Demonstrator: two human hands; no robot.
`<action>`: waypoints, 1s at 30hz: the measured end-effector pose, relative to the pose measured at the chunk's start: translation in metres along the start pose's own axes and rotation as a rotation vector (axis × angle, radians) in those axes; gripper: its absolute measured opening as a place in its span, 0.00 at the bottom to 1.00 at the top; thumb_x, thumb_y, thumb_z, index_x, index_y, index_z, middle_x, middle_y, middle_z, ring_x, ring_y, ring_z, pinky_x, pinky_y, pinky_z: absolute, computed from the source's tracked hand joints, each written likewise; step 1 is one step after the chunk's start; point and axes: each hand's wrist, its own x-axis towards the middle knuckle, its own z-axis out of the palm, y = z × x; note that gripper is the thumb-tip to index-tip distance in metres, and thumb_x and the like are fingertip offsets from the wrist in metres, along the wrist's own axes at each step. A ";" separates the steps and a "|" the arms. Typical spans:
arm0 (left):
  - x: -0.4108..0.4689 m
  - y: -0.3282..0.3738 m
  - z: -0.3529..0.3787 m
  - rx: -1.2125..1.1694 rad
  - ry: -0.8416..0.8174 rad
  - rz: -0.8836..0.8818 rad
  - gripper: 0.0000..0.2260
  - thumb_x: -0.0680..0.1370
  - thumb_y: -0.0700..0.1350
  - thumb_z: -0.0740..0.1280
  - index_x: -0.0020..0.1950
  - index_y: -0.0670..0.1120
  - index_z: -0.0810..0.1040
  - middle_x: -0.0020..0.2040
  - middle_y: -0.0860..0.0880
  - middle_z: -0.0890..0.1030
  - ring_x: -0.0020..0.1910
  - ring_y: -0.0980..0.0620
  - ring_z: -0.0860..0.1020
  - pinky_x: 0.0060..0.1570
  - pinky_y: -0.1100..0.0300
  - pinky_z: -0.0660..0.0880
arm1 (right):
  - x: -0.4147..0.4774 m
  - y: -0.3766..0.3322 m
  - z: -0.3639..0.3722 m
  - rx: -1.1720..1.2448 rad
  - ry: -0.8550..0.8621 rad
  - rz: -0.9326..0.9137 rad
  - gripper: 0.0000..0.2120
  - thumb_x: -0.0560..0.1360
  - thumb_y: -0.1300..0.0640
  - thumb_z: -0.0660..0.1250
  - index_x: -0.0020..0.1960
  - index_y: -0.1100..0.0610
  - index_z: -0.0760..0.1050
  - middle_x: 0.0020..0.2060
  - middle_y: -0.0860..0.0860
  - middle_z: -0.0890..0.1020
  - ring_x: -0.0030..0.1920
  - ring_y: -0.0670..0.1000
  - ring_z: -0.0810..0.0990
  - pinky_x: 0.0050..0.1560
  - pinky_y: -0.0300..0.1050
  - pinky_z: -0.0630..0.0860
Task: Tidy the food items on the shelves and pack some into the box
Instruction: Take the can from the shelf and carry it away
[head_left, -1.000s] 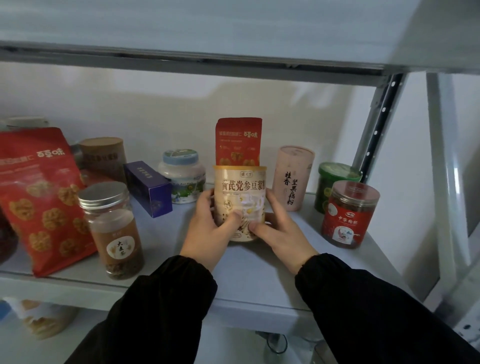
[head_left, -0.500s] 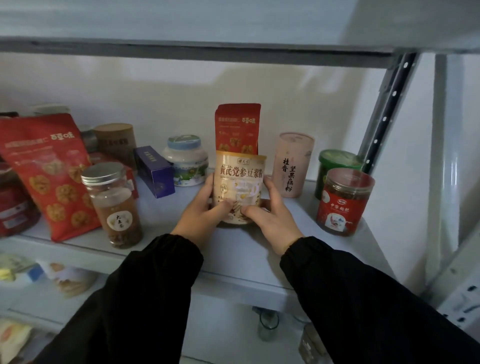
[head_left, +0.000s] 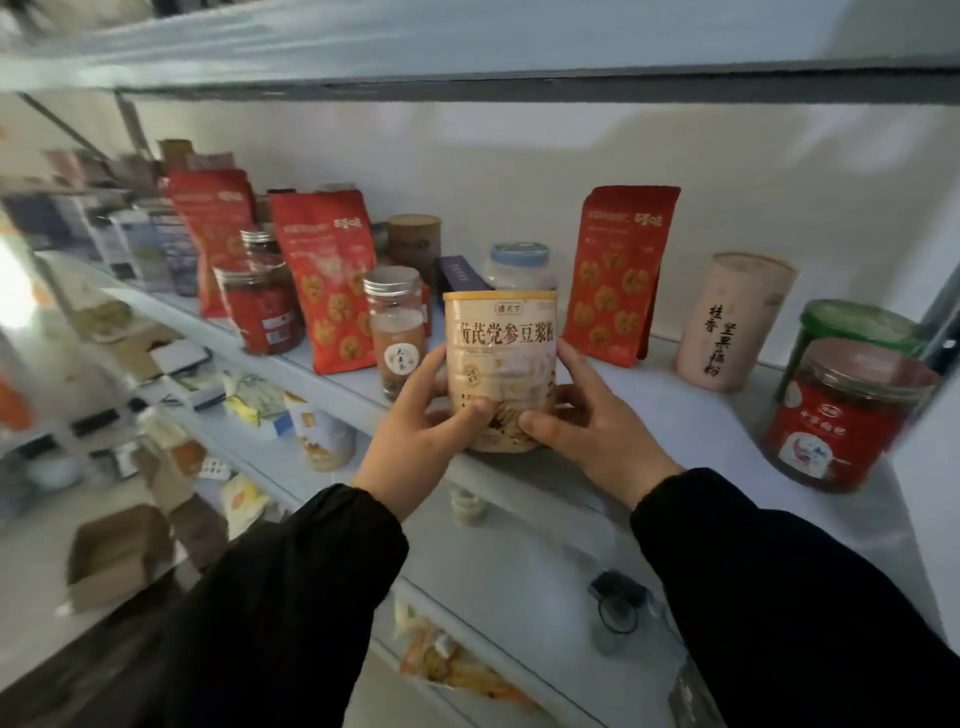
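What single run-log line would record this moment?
left hand: grips can | right hand: grips can | can: upright, at shelf front edge

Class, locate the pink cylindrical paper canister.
In the head view, the pink cylindrical paper canister stands right of centre on the shelf, between the red walnut pouch and the green-lidded jar.
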 end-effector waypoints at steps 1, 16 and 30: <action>-0.013 0.003 -0.009 0.006 0.030 -0.006 0.29 0.78 0.52 0.74 0.77 0.55 0.70 0.65 0.51 0.82 0.61 0.54 0.83 0.57 0.59 0.81 | -0.002 -0.005 0.009 -0.007 -0.046 -0.014 0.37 0.76 0.49 0.76 0.75 0.27 0.59 0.54 0.40 0.84 0.54 0.38 0.83 0.52 0.33 0.79; -0.194 -0.062 -0.152 -0.002 0.560 -0.227 0.35 0.76 0.48 0.72 0.81 0.53 0.64 0.67 0.45 0.82 0.62 0.43 0.83 0.56 0.49 0.82 | -0.004 0.017 0.237 0.136 -0.575 0.008 0.41 0.76 0.52 0.78 0.75 0.26 0.58 0.56 0.43 0.86 0.57 0.42 0.85 0.61 0.48 0.82; -0.267 -0.090 -0.355 -0.022 0.834 -0.379 0.31 0.71 0.54 0.76 0.73 0.50 0.74 0.64 0.47 0.84 0.63 0.45 0.83 0.64 0.41 0.79 | 0.042 -0.007 0.482 0.136 -0.777 0.153 0.34 0.70 0.41 0.80 0.73 0.41 0.72 0.61 0.40 0.82 0.63 0.41 0.81 0.63 0.47 0.80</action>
